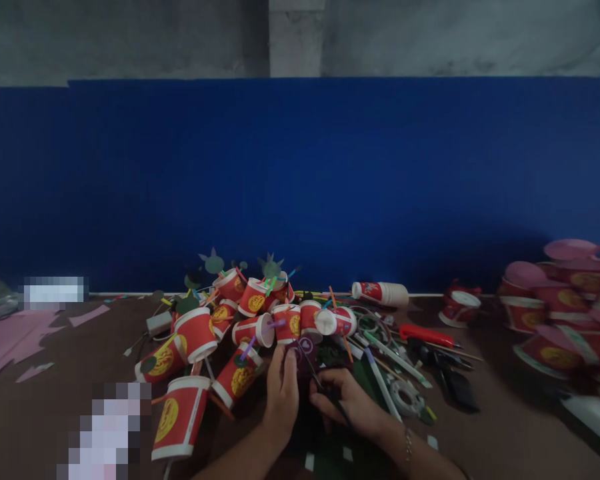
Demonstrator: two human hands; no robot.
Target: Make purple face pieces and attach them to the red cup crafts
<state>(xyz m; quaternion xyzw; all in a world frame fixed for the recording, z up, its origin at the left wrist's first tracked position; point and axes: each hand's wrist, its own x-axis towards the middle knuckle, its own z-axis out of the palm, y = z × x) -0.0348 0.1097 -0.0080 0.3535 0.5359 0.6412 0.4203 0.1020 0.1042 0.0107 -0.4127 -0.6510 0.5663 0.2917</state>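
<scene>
My left hand (283,377) is closed, pinching the edge of a dark sheet (306,357) that bears a pale purple ring with a small heart-like mark. Close by on the right, my right hand (337,400) is closed around a slim dark tool (316,379). The tool's thin pointed end reaches up across the sheet; whether it is a pair of scissors or a knife I cannot tell. Just beyond my hands lies a pile of red paper cups (287,323) with coloured straws stuck through them. One cup (181,417) stands apart, left of my left hand.
Several nested paper cups (380,293) lie by the blue wall (300,173). Right of my hands are a red-handled tool (427,335), a roll of tape (405,397) and loose strips. More cups with pink discs (525,275) crowd the far right. Pink paper (17,340) lies left.
</scene>
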